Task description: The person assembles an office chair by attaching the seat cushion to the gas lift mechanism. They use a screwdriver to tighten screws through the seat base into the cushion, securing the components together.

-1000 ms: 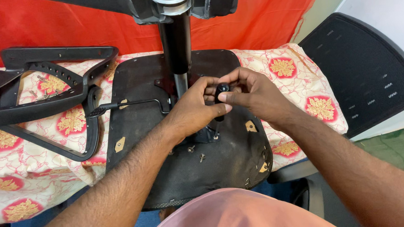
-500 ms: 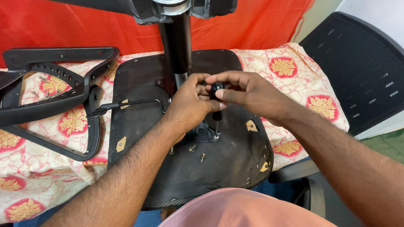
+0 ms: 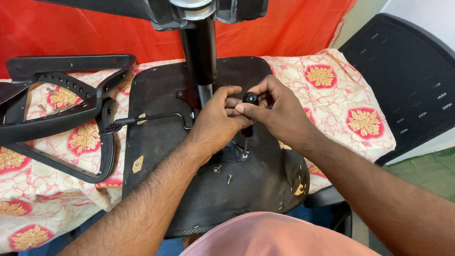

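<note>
Hands meet over the middle of an upturned chair seat. The left hand curls closed around the shaft of a screwdriver, and the right hand pinches its rounded black handle top from the other side, thumb and fingers narrow around it. The tool stands almost upright, and its tip goes down to the metal mechanism plate at the centre of the seat underside; the exact screw under the tip is hidden by the fingers.

To do this step well, I judge that the tool should stay straight above the screw, with the lower hand steadying the shaft and the upper hand pressing down while it turns, so the tip does not slip out of the head.

Just below the hands, 2 loose screws lie on the black seat underside, near the plate, and they could roll if the seat is shaken. A black lever runs from the mechanism to the left. The gas cylinder column rises behind the hands toward the chair base at the top. The seat rests on a floral cloth. A black frame part lies at the left, and a black mesh backrest stands at the right, well apart from the hands.
</note>
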